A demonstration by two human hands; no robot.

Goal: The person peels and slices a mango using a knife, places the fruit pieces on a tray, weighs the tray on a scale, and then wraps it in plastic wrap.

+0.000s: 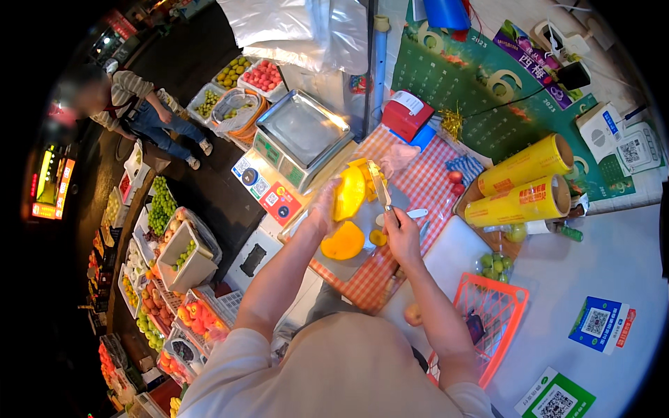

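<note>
My left hand (323,209), which seems to wear a thin clear plastic glove, is closed around a large peeled yellow-orange piece of fruit that looks like mango (350,196). In my right hand (404,241) is a knife (380,187), gripped by its handle. Its blade points away from me and lies against the far right side of the mango, where cut bits show. Below it, a rounded orange piece (343,241) rests on a grey cutting board (341,270), with a smaller orange piece (378,237) beside it. A white-handled utensil (417,213) lies near my right hand.
A checked cloth (435,174) covers the table. A weighing scale (301,132) stands at far left, yellow rolls (519,198) at right. A red plastic basket (512,306) sits by my right forearm. Fruit crates (188,261) line the left; a person (143,104) stands beyond.
</note>
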